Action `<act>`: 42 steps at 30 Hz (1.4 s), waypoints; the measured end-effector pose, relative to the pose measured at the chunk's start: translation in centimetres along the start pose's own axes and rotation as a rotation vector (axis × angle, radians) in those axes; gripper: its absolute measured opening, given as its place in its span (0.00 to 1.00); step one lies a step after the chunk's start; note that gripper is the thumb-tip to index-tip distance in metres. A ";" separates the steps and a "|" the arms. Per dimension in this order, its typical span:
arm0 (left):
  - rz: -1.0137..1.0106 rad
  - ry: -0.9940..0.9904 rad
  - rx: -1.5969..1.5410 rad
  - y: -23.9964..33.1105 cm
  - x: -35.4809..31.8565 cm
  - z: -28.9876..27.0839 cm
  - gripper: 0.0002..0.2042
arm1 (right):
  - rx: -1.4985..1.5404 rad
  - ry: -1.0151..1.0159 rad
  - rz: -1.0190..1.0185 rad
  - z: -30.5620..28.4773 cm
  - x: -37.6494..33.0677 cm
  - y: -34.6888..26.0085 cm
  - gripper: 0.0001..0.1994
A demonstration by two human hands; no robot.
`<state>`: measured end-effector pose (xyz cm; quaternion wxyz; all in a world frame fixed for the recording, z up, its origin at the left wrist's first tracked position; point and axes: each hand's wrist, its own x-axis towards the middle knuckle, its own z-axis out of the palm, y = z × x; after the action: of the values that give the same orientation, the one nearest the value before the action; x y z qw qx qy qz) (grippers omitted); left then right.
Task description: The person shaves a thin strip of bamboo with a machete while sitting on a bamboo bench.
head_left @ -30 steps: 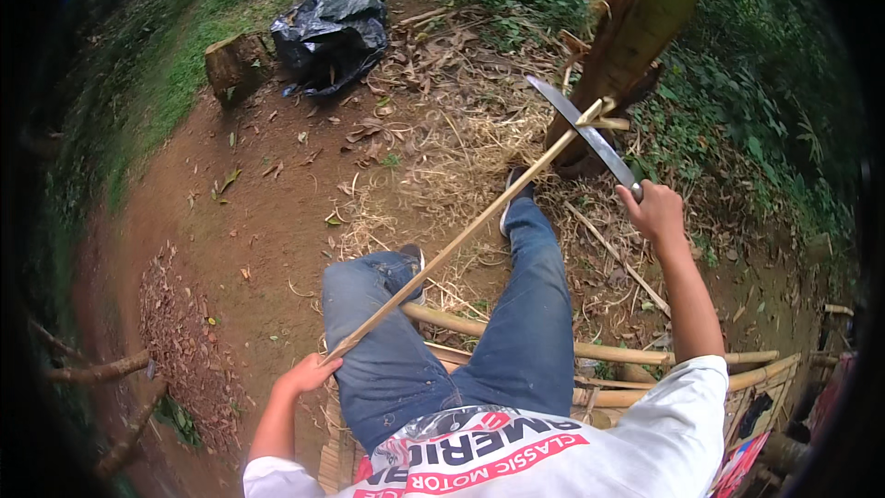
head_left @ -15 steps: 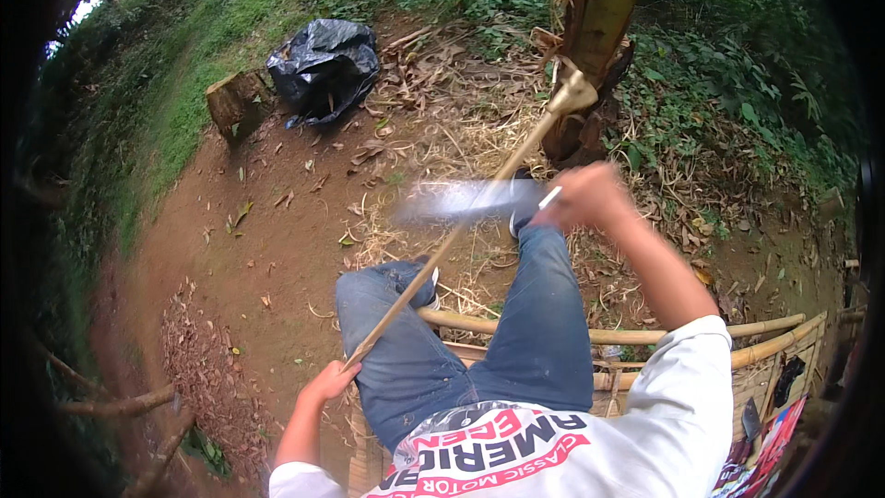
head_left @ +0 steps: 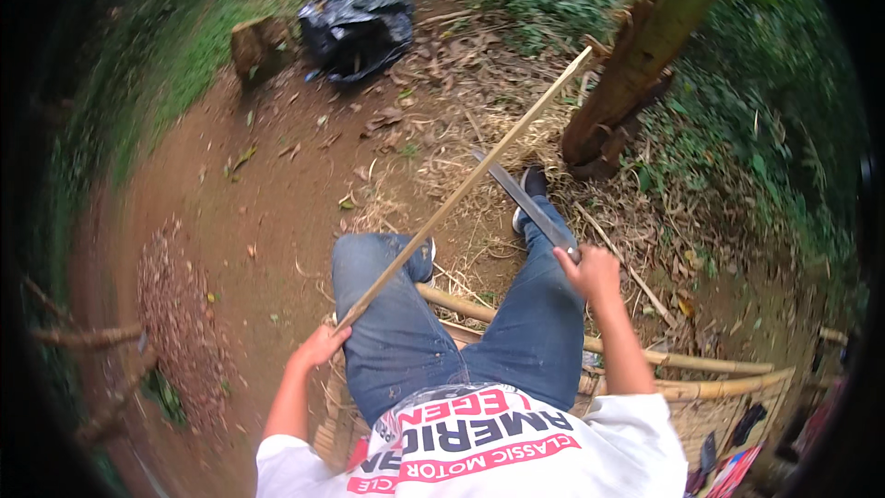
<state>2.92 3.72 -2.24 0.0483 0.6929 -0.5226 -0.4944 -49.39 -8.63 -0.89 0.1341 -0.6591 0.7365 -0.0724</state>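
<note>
My left hand (head_left: 320, 347) is closed around the near end of a long, pale bamboo strip (head_left: 433, 222). The strip slants up and away across my left thigh, and its far end reaches close to a leaning trunk. In my right hand (head_left: 593, 274), above my right knee and shin, is the handle of a machete (head_left: 527, 203). Its long dark blade points forward and left. Near its tip the blade crosses the strip in view; whether they touch I cannot tell.
I sit on a bamboo bench (head_left: 687, 389). Ahead stands the leaning trunk (head_left: 636, 65), with dry shavings (head_left: 452, 166) below it. A black plastic bag (head_left: 359, 32) sits beside a tree stump (head_left: 261, 48). A thin stick (head_left: 629, 267) lies right of my leg.
My right hand and the machete have come back toward me and down, the blurred blade now still and turned forward. The strip's far end, knobbed before, now looks straight. My view has shifted slightly.
</note>
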 end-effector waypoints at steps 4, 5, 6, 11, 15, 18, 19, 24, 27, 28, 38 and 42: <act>0.034 0.184 -0.073 -2.9 -0.8 2.3 0.33 | 0.257 -0.064 0.191 3.4 -5.3 -3.9 0.31; 0.049 0.242 -0.067 -3.0 -0.8 2.7 0.33 | 0.293 -0.069 0.227 3.6 -6.2 -4.6 0.31; 0.029 0.321 -0.045 -3.2 -1.4 3.3 0.32 | 0.321 -0.049 0.220 3.8 -6.7 -4.7 0.30; -0.016 0.692 0.110 1.2 -2.2 5.5 0.29 | 0.324 -0.104 0.213 2.6 -6.5 -4.3 0.30; -0.006 0.842 0.157 4.2 -2.7 5.0 0.26 | 0.424 -0.029 0.235 4.2 -6.0 -2.3 0.30; 0.049 0.950 0.223 3.8 -2.3 4.9 0.24 | 0.459 -0.050 0.250 4.4 -5.3 -2.1 0.31; 0.091 0.969 0.216 3.5 -2.1 5.0 0.23 | 0.467 -0.043 0.254 4.6 -5.2 -1.6 0.31; 0.203 0.995 0.251 2.9 -2.2 5.0 0.21 | 0.560 0.020 0.247 5.6 -5.6 -1.0 0.30; 0.122 0.868 0.283 3.2 -2.3 4.4 0.20 | 0.597 0.055 0.243 7.2 -5.4 0.2 0.28; 0.082 0.816 0.290 3.5 -2.4 4.0 0.20 | 0.624 0.051 0.261 8.1 -5.1 1.0 0.27; -0.047 0.442 0.165 1.5 -4.4 2.4 0.27 | 0.660 -0.013 0.377 6.5 -6.2 1.8 0.27; -0.076 0.331 0.162 1.9 -6.9 2.7 0.28 | 0.633 -0.038 0.293 4.2 -7.9 1.7 0.22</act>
<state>-0.15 9.42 1.89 0.0588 0.7857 -0.5189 -0.3316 -48.99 -0.27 -4.59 0.3546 -0.4735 0.7615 -0.2651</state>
